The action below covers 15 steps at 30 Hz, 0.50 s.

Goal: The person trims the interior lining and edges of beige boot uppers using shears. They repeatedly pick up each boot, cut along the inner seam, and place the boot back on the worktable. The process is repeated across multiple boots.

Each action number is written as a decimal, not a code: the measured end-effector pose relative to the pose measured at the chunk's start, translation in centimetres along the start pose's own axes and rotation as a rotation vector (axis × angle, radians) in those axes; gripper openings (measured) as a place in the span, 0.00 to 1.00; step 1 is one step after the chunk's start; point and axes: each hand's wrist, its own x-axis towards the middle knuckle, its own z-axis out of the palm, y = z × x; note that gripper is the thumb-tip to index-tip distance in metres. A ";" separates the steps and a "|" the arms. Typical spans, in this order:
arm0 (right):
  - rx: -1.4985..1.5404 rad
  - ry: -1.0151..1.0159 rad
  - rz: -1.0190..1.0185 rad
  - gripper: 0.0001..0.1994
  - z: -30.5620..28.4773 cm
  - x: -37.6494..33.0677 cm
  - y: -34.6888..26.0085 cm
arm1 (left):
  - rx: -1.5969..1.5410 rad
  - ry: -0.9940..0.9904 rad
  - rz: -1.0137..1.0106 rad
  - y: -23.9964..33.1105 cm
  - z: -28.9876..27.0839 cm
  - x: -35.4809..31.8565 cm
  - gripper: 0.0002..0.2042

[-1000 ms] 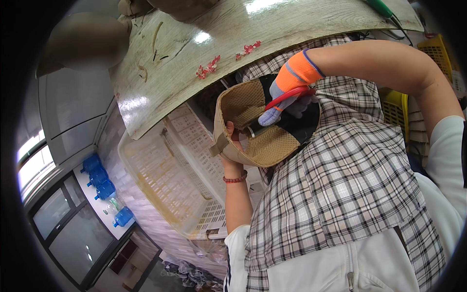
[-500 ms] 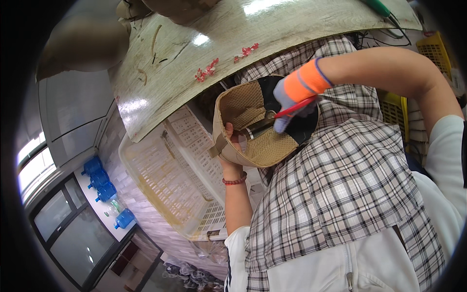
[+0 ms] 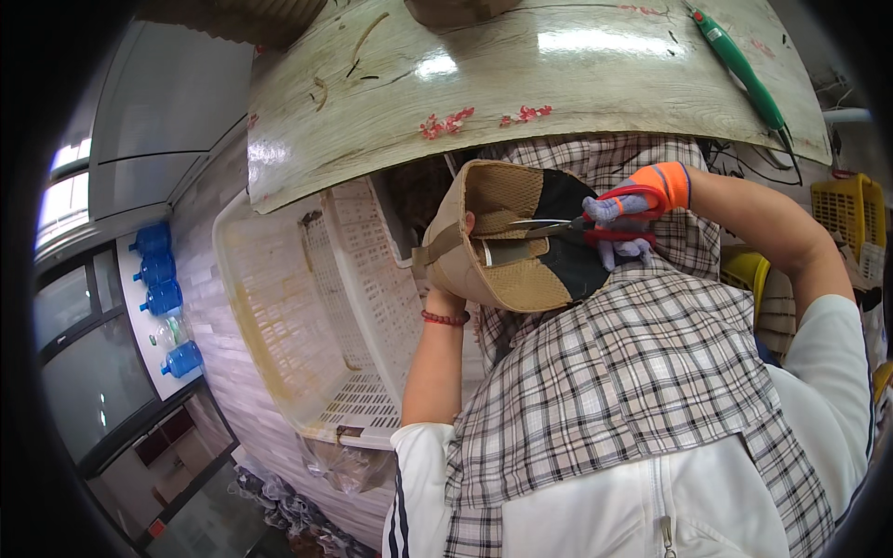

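Tan cap point(image 3: 502, 251), centre frame, turned inside out-ish so the mesh lining and black panel face the camera, held over the lap just below the worktop point(image 3: 558, 84) edge. Left hand point(image 3: 456, 265) mostly hidden behind the cap; its grip pinches the cap's left rim and strap, one fingertip showing over the edge. Red bead bracelet point(image 3: 445, 318) on that wrist. Right hand point(image 3: 633, 219) in an orange-cuffed grey glove, grip closed through the red handles of scissors point(image 3: 558, 226); the blades point left into the cap's inside, tips near the left rim. Can't tell if the blades touch fabric. Plaid cloth point(image 3: 633, 391) drapes the lap, lower centre to right. White plastic crate point(image 3: 307, 316) stands left of the cap, under the worktop. Green-handled tool point(image 3: 739, 65) lies on the worktop, upper right. Yellow basket point(image 3: 851, 214) far right edge. Blue water bottles point(image 3: 163, 298) at left.
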 end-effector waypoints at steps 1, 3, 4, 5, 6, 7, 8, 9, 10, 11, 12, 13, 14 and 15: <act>-0.092 0.030 0.026 0.54 -0.1 0.1 -0.4 | 0.009 0.003 0.013 -0.1 0.1 0.0 0.24; -0.282 0.085 0.077 0.54 0.0 0.2 -2.7 | 0.028 0.013 0.041 0.0 0.5 -0.5 0.23; -0.272 0.135 0.129 0.51 0.4 0.0 -3.6 | 0.093 0.017 0.104 0.1 0.6 -0.6 0.22; -0.332 0.142 0.127 0.48 0.4 0.1 -4.0 | 0.158 0.025 0.164 0.3 0.8 -0.7 0.21; -0.392 0.149 0.125 0.45 0.3 0.2 -4.3 | 0.197 0.024 0.185 0.5 0.9 -0.9 0.21; -0.453 0.159 0.124 0.42 0.3 0.1 -4.6 | 0.235 0.021 0.210 1.1 1.4 -1.0 0.20; -0.436 0.255 0.172 0.39 1.0 -0.1 -5.0 | 0.267 0.023 0.213 1.0 1.2 -1.1 0.20; -0.453 0.254 0.175 0.40 1.1 -0.1 -5.0 | 0.299 0.026 0.216 0.8 1.0 -1.1 0.19; -0.470 0.255 0.177 0.40 1.2 -0.2 -4.9 | 0.305 0.029 0.217 0.8 1.0 -1.1 0.19; -0.487 0.256 0.181 0.41 1.2 -0.3 -4.8 | 0.310 0.033 0.218 0.8 1.1 -1.0 0.18; -0.461 0.228 0.160 0.41 0.9 -0.3 -4.4 | 0.288 0.039 0.215 0.7 1.2 -1.0 0.18; -0.439 0.199 0.136 0.41 0.5 0.0 -4.2 | 0.276 0.044 0.214 0.6 1.0 -0.9 0.17; -0.417 0.169 0.112 0.42 0.1 0.2 -4.0 | 0.263 0.049 0.212 0.4 0.8 -0.8 0.17; -0.419 0.167 0.136 0.42 -0.2 0.3 -3.8 | 0.256 0.051 0.209 -0.2 0.0 -0.5 0.17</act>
